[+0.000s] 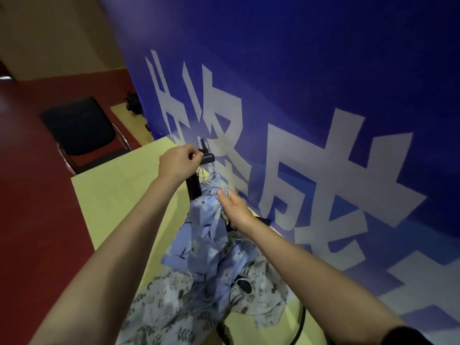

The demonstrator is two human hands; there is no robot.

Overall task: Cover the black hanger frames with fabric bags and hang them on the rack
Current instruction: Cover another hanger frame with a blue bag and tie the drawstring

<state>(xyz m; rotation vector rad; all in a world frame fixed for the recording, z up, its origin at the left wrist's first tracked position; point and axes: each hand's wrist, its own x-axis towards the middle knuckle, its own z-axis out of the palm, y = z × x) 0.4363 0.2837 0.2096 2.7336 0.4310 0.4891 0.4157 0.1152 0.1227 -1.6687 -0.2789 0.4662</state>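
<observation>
nearest the lens: two bare forearms reaching out over a heap of printed bags point(199, 290), grey leaf-print low, blue floral point(206, 235) above, spread on the yellow tabletop point(112, 195). left hand point(178, 161) curled, fingertips pinched at the black top piece of the frame point(206, 158), or maybe at the pale drawstrings just under it; can't tell which from this angle. right hand point(232, 204) lying fairly flat on the blue bag's gathered neck, fingers mostly straight, pressing cloth rather than gripping it. black bar point(193, 188) of the frame showing bare between the two hands, so cover apparently only partway up. black loop point(298, 319) curving out from under the grey cloth near the bottom edge, likely another frame. no rack clearly in view. blue banner point(323, 95) with big white characters right behind, dark chair point(82, 130) off to the left on the red floor point(37, 207). for this step, probably best to keep the top piece steady with the left hand, slide the neck of the bag upward with the right, smooth bunches evenly around the bar, then draw the strings snug below the top. worth watching for cords snagging on the black head, and cloth catching on a hidden corner underneath. hanging comes after.
</observation>
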